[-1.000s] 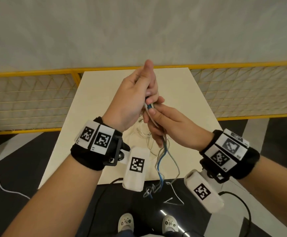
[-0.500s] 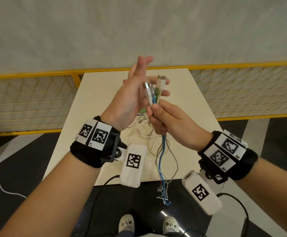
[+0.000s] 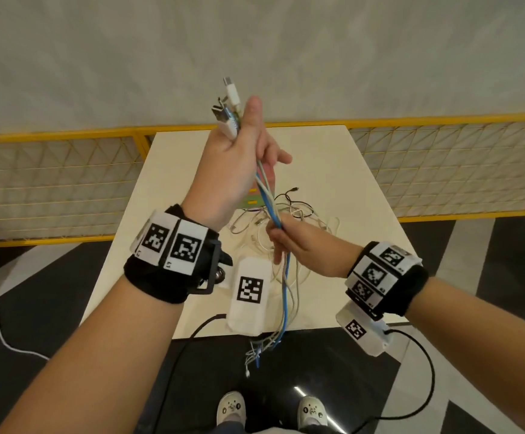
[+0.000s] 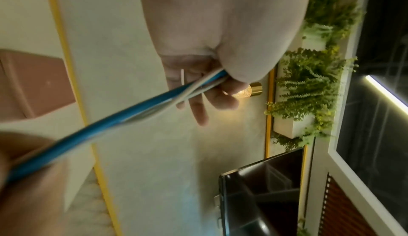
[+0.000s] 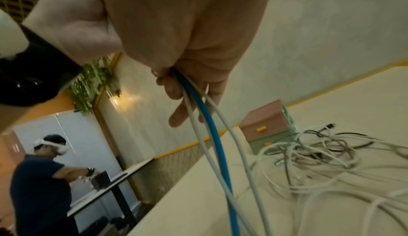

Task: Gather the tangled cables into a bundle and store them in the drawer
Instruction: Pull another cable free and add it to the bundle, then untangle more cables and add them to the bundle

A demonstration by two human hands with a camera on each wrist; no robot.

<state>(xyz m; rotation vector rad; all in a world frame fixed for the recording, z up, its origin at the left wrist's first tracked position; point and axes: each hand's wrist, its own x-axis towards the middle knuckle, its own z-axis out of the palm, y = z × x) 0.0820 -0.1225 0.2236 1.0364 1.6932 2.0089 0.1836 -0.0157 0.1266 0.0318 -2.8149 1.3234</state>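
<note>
Overhead, left hand (image 3: 236,170) grips cables (image 3: 265,195); right hand (image 3: 298,242) seemingly pinches them below.

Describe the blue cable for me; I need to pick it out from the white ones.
The blue cable is a smooth, plastic-looking cord, thicker than the white cables that run alongside it. The raised left hand grips its upper part, just below the plugs. It runs straight down to the right hand, which holds it lower, then hangs past the table edge, ending in a loose tangle. Its own plug cannot be told apart.
</note>
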